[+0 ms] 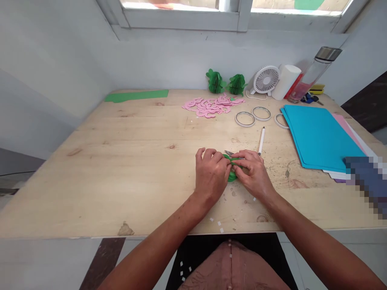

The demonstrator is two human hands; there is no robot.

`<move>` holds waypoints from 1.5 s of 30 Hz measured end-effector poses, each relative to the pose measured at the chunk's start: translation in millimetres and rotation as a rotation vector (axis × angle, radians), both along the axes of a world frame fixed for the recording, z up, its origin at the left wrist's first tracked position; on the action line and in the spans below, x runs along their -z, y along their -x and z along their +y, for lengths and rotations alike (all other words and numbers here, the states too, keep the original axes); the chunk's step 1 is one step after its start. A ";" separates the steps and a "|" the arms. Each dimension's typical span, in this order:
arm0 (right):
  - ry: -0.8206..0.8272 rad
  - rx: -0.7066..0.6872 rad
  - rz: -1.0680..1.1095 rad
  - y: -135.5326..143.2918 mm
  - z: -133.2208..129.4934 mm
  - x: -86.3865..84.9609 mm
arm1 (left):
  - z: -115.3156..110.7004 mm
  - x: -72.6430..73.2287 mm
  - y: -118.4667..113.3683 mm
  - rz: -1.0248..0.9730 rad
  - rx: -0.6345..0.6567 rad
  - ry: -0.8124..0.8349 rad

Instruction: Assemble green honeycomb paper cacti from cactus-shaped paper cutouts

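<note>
Green paper pieces (232,176) sit between my two hands, low over the near middle of the wooden table. My left hand (211,171) pinches them from the left, its fingertips meeting those of the other hand. From the right, my right hand (250,171) grips the same paper with thumb and fingers. Much of the paper is hidden behind the fingers. A pointed metal blade tip (229,153) shows just beyond the paper; the rest of that tool is covered by my right hand. A white pen (261,141) lies just past my right hand.
Pink paper cutouts (208,106) lie at the back, before two green folded-paper shapes (215,82). Tape rolls (244,119), a small fan (266,79), a glass bottle (313,76) and blue sheets (323,137) occupy the right. A green strip (136,96) lies back left.
</note>
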State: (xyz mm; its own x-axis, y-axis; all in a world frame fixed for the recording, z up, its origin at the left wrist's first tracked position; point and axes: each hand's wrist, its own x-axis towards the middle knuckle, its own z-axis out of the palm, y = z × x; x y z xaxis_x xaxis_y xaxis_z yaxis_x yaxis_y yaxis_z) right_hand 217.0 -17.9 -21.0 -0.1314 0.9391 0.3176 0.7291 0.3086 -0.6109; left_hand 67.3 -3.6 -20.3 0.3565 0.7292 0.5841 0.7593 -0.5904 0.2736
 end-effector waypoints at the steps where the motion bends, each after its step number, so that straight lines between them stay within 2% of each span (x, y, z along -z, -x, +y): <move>1: 0.000 0.000 -0.003 0.0 -0.1 0.1 | 0.1 0.1 0.0 0.002 0.000 -0.003; 11: -0.008 0.006 0.007 -0.2 0.1 0.8 | 3.1 2.2 -1.7 0.023 -0.006 0.009; 14: 0.005 0.015 0.013 -1.4 0.7 1.1 | 2.3 -3.6 3.7 -0.006 -0.031 0.049; 16: 0.015 0.024 0.015 -2.2 1.0 1.2 | -2.4 -12.7 13.5 -0.044 -0.025 0.114; 18: 0.016 0.031 0.015 -2.2 0.9 1.1 | -9.8 -24.7 27.6 -0.066 0.070 0.241; 21: 0.004 0.020 0.008 -0.5 -0.4 0.6 | -19.2 -39.1 49.6 -0.016 0.326 0.515; 23: -0.010 0.006 -0.008 1.2 -1.9 0.2 | -20.3 -41.0 59.0 -0.014 0.369 0.606; 25: -0.035 -0.004 -0.035 2.5 -3.7 0.1 | -16.9 -35.8 61.8 -0.039 0.300 0.562; 28: -0.086 -0.019 -0.086 2.8 -6.7 0.5 | -9.0 -21.1 55.9 -0.014 0.174 0.296; 30: -0.133 -0.030 -0.122 2.5 -8.7 1.1 | -5.6 -12.0 50.2 0.070 0.186 0.134; 32: -0.180 -0.043 -0.156 2.4 -10.4 1.7 | -4.5 -5.6 47.1 0.135 0.217 0.050; 37: -0.219 -0.041 -0.190 3.7 -10.4 2.1 | -3.8 1.5 51.6 0.061 0.184 0.048; 40: -0.195 -0.012 -0.182 4.6 -6.3 1.9 | -0.9 4.1 53.3 -0.001 0.190 0.076; 45: -0.124 -0.004 -0.181 6.4 4.6 1.0 | 1.8 6.2 49.5 0.010 0.230 0.094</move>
State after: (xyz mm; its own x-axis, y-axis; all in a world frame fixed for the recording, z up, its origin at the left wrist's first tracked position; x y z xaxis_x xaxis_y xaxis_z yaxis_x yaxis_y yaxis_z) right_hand 210.6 -13.3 -22.0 -0.2006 0.8938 0.4011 0.8222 0.3762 -0.4272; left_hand 17.8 -1.8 -26.4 0.5250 0.6791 0.5130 0.6104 -0.7205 0.3291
